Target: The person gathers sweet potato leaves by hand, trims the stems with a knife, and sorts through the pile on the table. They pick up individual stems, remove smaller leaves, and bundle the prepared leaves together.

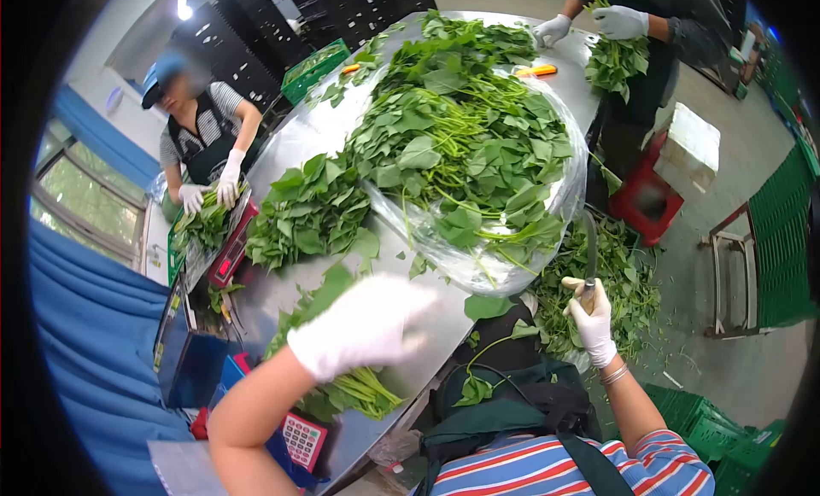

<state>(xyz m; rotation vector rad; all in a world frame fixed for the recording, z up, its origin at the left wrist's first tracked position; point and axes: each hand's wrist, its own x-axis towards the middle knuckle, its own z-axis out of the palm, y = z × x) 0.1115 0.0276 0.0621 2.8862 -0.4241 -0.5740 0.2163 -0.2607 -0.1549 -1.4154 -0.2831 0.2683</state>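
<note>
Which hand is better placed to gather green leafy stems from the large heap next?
Probably the white-gloved left hand: though blurred, it shows nothing held and appears over the silver metal table, near the heap. The white-gloved right hand holds a curved metal blade by its handle.

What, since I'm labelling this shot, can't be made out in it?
All in the head view:
Left hand: fingers blurred, apparently by motion.
Greens behind it: partly hidden by that hand.
Curved tool: handle partly covered by the right hand.
Co-worker at top right: head cut off by the edge.
Calculator: markings too small.
</note>
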